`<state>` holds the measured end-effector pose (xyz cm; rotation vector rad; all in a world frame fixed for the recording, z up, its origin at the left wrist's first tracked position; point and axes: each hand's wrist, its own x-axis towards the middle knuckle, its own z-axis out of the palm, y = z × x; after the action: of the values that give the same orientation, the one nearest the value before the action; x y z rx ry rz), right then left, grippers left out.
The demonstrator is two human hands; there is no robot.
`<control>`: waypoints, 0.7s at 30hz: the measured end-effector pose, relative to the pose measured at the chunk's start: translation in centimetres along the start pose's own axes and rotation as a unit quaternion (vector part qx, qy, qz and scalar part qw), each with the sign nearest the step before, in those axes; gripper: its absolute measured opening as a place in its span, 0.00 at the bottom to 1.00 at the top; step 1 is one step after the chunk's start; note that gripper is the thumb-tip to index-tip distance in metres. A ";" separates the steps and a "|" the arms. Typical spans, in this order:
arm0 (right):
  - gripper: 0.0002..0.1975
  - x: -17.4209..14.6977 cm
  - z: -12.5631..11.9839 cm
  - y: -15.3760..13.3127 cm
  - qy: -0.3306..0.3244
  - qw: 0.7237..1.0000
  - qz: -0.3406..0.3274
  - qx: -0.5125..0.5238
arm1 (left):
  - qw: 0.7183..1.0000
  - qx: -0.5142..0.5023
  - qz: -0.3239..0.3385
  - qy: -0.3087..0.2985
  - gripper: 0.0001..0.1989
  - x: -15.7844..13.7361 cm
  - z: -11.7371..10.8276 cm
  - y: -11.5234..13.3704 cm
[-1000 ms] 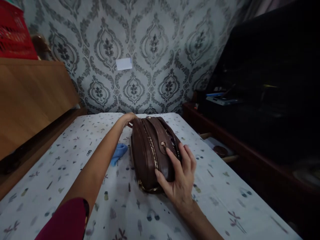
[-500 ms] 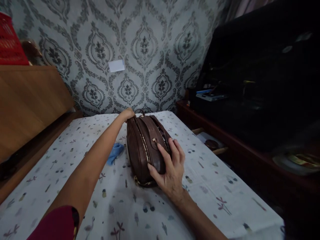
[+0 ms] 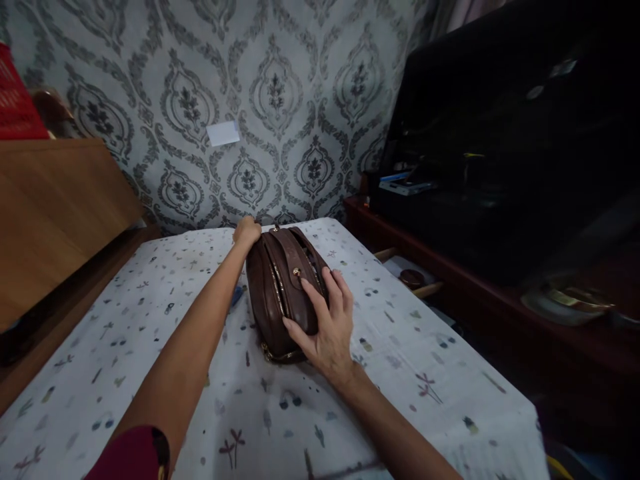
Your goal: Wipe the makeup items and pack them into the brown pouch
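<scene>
A dark brown leather handbag [image 3: 280,293] with gold zips lies on the patterned sheet, its long side pointing away from me. Its right-hand zip gapes; along the left one the teeth show. My left hand [image 3: 247,231] is closed at the bag's far left corner, with its fingertips hidden behind the corner. Across the near right end, my right hand [image 3: 325,327] grips the bag, thumb on the top near the left zip and fingers on the right side by the strap's gold stud. Partly behind my left forearm lies a blue cloth [image 3: 237,295].
The white printed sheet [image 3: 425,353] covers the surface. A wooden board [image 3: 60,213] with a red box [image 3: 17,100] borders the left. On the right are a large black screen [image 3: 500,133] and an open drawer [image 3: 430,289]. Patterned wallpaper [image 3: 275,87] rises behind.
The view has shifted slightly, so the bag and both hands appear a little further left. My left arm now covers more of the blue cloth. My right hand keeps its grip.
</scene>
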<state>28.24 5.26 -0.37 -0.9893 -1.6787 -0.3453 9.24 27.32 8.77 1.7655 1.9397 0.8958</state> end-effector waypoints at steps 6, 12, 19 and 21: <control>0.30 0.0 0.1 0.0 0.012 1.000 -0.002 0.001 | 0.993 0.057 -0.014 0.107 0.08 -2.3 0.2 0.9; 0.30 0.0 0.1 0.1 0.011 1.000 0.000 0.000 | 0.984 0.058 0.025 0.165 0.14 -4.2 0.7 1.1; 0.30 0.0 0.0 0.0 0.015 1.000 -0.004 -0.002 | 0.987 0.044 0.068 0.136 0.15 -4.3 0.2 1.2; 0.29 0.1 -0.1 0.0 0.016 1.000 -0.005 0.000 | 0.992 0.037 0.070 0.098 0.13 -3.3 -0.2 1.4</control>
<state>28.29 5.24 -0.30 -0.9707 -1.6549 -0.3661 10.66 24.04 9.42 1.9401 2.0118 1.0947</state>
